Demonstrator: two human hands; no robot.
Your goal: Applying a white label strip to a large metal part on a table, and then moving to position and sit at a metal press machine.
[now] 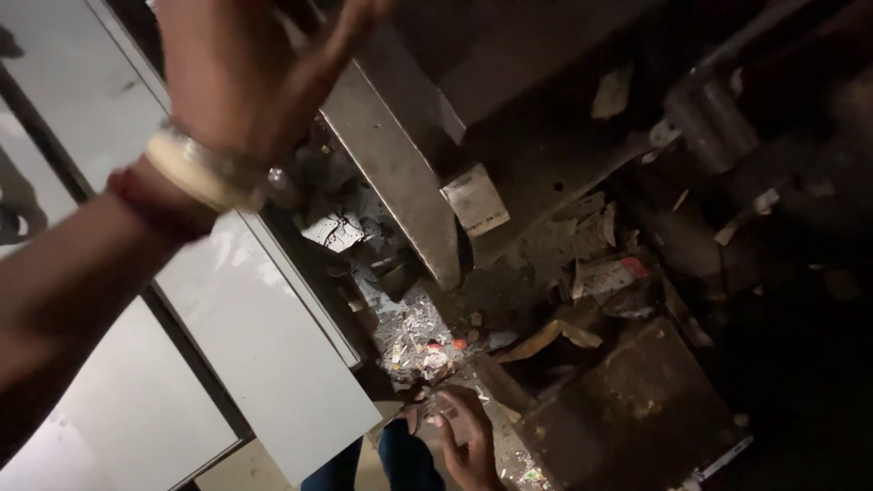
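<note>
The heap of paper scraps (420, 338) lies on the dark floor under the slanted metal plate (393, 159), mostly ungathered I judge. My right hand (468, 436), fingers spread and empty, reaches its edge; my left hand (245, 68) hangs open above, holding nothing.

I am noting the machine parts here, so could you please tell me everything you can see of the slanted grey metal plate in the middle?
The grey metal plate is a long flat slab of dull, scuffed steel by the look of it. It runs at a slant from under the raised left hand at the top down to a blunt end above the heap of paper scraps. A pale rectangular label sits against its right edge. Dark machine housing lies to its right. Neither hand clearly touches it.
</note>
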